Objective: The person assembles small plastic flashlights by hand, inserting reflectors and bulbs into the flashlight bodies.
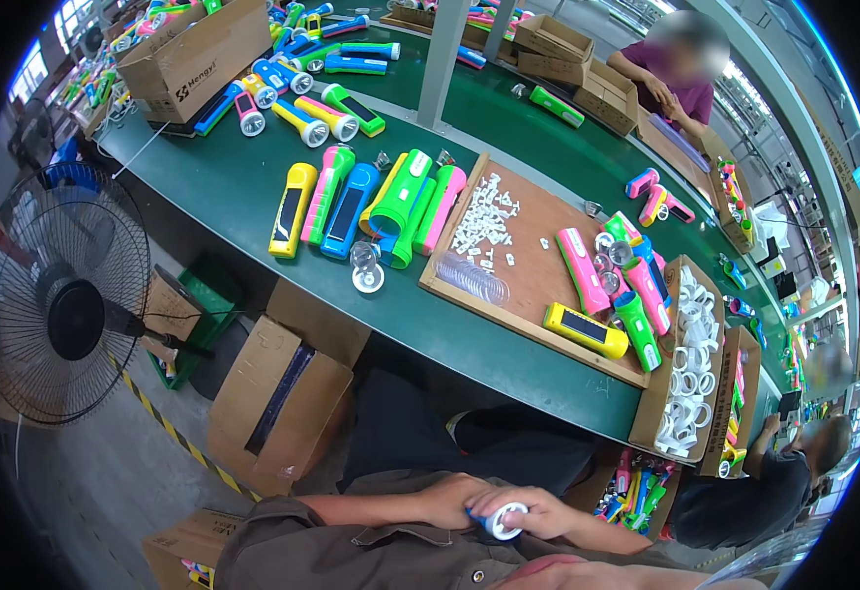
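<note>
Right hand [538, 513] is holding a blue plastic piece with a round white rim [502, 522], fingers wrapping over the ring. Left hand [457, 500] is resting against the blue side; cannot tell whether its grip is closing, fingers being partly hidden. Piece is sitting between both hands, low before the torso, long axis apparently running left to right, rim end nearer the right hand. Beyond, on the green surface [400, 320]: shallow wooden tray [533, 285] is carrying small white plastic parts [484, 221], clear discs [474, 280], flashlights; cardboard box [652, 418] is holding white plastic rings [687, 382].

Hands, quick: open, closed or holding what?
Left hand: at the torch; grip hidden, can't tell.
Right hand: closed on the torch.
</note>
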`<state>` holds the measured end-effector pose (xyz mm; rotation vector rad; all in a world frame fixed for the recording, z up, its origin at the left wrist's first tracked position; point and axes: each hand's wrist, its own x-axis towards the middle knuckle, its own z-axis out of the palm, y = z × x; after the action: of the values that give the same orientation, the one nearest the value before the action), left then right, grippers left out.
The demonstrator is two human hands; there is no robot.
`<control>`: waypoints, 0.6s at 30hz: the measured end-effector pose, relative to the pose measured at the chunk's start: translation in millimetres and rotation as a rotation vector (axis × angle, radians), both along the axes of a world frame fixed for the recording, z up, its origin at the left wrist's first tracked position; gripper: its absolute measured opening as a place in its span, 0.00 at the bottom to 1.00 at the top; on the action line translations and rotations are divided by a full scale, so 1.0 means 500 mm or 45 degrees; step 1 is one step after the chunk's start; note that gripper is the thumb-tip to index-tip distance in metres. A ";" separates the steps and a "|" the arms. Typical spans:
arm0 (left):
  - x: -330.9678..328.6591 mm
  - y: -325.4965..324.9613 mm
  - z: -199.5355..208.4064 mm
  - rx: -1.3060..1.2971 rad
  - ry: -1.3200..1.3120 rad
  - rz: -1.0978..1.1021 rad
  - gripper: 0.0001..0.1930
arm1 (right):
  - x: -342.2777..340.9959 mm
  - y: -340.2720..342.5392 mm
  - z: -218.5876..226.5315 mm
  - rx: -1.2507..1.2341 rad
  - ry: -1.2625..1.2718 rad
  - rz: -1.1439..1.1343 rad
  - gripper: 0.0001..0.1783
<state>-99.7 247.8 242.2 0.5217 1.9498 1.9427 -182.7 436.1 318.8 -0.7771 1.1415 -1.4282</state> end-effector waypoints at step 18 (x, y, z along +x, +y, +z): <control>0.016 -0.156 -0.165 -0.390 -0.365 0.942 0.11 | -0.776 -0.329 0.257 0.598 1.906 -0.825 0.23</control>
<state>-91.8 169.9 159.6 -0.6130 2.3682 1.8689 -570.8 271.7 447.3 -1.1913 2.9402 -0.7777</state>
